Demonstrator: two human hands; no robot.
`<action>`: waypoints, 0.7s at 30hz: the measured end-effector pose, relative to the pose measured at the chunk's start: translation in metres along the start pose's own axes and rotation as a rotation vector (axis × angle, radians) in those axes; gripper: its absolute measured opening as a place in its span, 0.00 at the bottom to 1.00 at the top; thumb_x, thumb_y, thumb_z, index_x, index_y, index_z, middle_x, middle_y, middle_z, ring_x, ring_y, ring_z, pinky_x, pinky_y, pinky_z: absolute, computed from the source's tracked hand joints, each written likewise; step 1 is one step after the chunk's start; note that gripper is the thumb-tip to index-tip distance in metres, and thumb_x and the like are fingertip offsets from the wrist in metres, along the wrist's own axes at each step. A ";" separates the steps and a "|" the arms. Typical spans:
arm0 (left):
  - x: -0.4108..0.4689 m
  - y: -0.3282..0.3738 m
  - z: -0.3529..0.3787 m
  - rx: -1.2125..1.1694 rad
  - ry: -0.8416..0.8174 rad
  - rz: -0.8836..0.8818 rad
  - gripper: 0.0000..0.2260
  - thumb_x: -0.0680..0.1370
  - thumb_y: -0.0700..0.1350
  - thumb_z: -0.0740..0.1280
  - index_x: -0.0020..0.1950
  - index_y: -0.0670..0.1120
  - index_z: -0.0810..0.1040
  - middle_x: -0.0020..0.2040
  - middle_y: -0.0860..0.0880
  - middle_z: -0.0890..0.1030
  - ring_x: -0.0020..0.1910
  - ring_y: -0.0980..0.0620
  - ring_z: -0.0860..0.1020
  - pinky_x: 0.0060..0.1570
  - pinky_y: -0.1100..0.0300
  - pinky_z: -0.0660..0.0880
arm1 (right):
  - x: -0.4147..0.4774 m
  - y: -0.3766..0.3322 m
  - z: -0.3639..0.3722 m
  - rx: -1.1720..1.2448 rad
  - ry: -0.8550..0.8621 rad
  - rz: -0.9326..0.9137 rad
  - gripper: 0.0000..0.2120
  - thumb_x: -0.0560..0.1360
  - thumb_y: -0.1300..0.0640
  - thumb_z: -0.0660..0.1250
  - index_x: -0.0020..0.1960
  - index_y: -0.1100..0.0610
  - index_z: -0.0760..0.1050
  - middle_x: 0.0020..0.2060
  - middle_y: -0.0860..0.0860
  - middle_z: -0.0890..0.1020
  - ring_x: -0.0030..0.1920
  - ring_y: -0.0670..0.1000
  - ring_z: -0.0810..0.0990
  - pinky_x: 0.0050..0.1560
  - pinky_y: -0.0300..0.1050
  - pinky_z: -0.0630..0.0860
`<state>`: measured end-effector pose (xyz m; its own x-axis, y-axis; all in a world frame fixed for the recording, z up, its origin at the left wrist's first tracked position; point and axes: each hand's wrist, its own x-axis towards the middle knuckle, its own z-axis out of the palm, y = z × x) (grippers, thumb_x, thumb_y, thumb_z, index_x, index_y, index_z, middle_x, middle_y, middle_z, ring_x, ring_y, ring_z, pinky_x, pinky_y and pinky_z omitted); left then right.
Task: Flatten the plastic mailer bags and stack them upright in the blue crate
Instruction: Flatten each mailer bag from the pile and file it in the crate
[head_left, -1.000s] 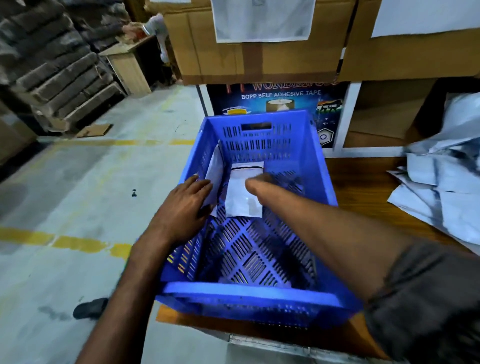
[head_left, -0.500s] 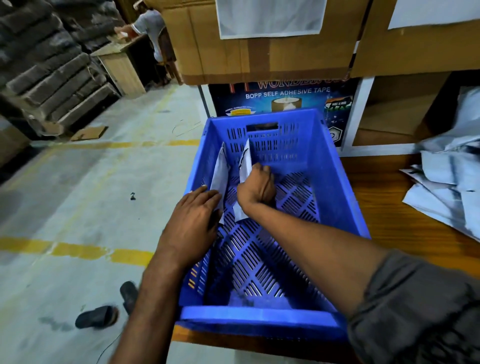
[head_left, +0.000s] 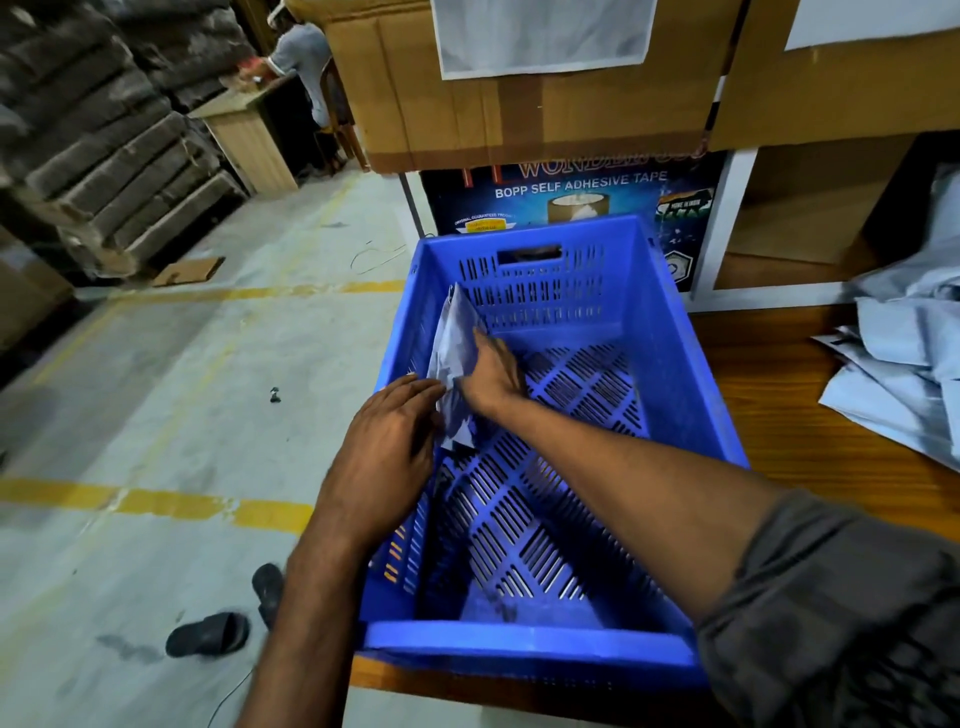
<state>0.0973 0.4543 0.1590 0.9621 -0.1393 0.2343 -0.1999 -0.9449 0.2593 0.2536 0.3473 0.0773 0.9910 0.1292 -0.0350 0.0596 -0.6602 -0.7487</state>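
The blue crate (head_left: 670, 374) stands on the wooden table's left end. Inside it, white mailer bags (head_left: 454, 345) stand on edge against the left wall. My right hand (head_left: 493, 371) reaches into the crate and presses flat, straight fingers against the side of the bags. My left hand (head_left: 389, 457) lies over the crate's left rim, its fingers straight and touching the near lower end of the bags. A pile of loose white mailer bags (head_left: 904, 364) lies on the table at the right.
The wooden table (head_left: 810, 447) extends right of the crate. Cardboard boxes (head_left: 519, 104) and a tape carton (head_left: 571, 192) stand behind it. A black sandal (head_left: 208, 634) lies on the concrete floor at left. A person (head_left: 304, 67) stands at a desk far back.
The second bag, held apart from the first, now lies pushed against it at the left wall. My right hand went from a curled grip to a flat press.
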 end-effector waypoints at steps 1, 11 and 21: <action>0.000 0.000 0.000 -0.006 0.002 -0.004 0.19 0.81 0.43 0.60 0.70 0.42 0.79 0.68 0.45 0.80 0.71 0.44 0.74 0.71 0.47 0.71 | 0.003 0.007 0.004 -0.089 -0.071 -0.040 0.39 0.77 0.48 0.69 0.82 0.50 0.54 0.79 0.55 0.62 0.76 0.60 0.64 0.71 0.54 0.67; -0.001 -0.002 0.002 0.027 -0.035 -0.028 0.21 0.83 0.49 0.56 0.70 0.43 0.79 0.69 0.47 0.80 0.72 0.46 0.73 0.72 0.47 0.70 | 0.040 0.012 0.005 -0.436 -0.355 -0.370 0.73 0.63 0.46 0.84 0.79 0.49 0.25 0.81 0.56 0.36 0.82 0.57 0.46 0.75 0.64 0.62; -0.002 0.000 0.000 0.014 -0.033 -0.043 0.20 0.81 0.44 0.58 0.70 0.43 0.79 0.69 0.47 0.80 0.71 0.46 0.74 0.73 0.49 0.69 | 0.044 0.013 -0.013 -0.199 -0.212 -0.277 0.50 0.75 0.59 0.69 0.83 0.50 0.36 0.80 0.58 0.57 0.73 0.63 0.69 0.66 0.56 0.71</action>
<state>0.0958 0.4544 0.1585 0.9753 -0.1080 0.1925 -0.1561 -0.9541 0.2556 0.2997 0.3348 0.0752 0.8886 0.4587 -0.0008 0.3643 -0.7067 -0.6065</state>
